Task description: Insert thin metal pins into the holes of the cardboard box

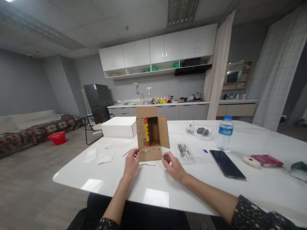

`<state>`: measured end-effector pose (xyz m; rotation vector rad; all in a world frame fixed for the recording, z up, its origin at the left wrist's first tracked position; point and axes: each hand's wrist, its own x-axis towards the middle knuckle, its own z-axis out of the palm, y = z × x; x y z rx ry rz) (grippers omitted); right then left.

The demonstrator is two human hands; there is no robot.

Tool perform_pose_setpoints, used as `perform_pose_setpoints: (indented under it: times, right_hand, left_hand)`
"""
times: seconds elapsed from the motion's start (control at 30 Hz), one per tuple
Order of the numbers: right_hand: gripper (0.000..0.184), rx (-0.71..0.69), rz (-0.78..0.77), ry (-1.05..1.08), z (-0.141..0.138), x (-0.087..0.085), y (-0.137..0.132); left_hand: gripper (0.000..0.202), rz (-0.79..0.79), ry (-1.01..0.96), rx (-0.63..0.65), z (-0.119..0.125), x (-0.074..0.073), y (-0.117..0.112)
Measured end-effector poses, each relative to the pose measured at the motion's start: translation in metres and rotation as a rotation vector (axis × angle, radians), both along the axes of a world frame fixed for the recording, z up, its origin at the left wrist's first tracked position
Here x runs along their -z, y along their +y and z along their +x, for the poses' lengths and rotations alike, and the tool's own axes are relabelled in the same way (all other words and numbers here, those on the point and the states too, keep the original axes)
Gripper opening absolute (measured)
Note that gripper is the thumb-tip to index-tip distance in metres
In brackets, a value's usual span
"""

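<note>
A cardboard box [142, 135] stands on its side before me, its opening facing me and its flaps spread out. Small shiny bits lie along the lower flap [151, 156]. At that flap's left edge, my left hand [131, 162] has thumb and fingers pinched together; whatever is between them is too small to make out. My right hand [174, 164] rests by the flap's right corner, fingers loosely bent with the thumb apart, and nothing shows in it. Thin dark rods [146, 164] lie on the table just in front of the flap. Another thin rod [126, 153] lies left of the box.
Right of the box are a clear case of small metal tools [184, 153], a black phone [226, 164], a water bottle [225, 134] and a maroon box [267, 160]. A white box [118, 127] stands at the back left, crumpled tissues [105, 157] nearer on the white table [112, 182].
</note>
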<state>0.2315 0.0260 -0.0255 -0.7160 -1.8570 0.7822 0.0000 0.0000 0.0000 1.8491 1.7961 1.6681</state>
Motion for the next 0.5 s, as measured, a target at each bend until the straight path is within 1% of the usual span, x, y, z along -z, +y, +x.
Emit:
perform_pose_setpoints:
  times: [0.13,0.23,0.4,0.5]
  right_hand:
    - [0.012,-0.016,-0.026,-0.042,0.001,0.001,-0.001]
    - [0.012,-0.023,-0.028,-0.045,0.001,0.002,0.001]
    - [0.011,-0.033,-0.019,-0.064,0.0,0.002,0.002]
    - [0.011,-0.034,-0.01,-0.094,0.001,0.0,-0.001]
  left_hand:
    - [0.025,0.078,0.011,-0.012,0.012,0.002,0.016]
    - [0.024,0.111,0.028,-0.036,0.018,0.006,0.025]
    - [0.023,0.148,0.076,-0.032,0.019,0.015,0.032]
    - [0.022,0.172,0.099,-0.031,0.02,0.017,0.034]
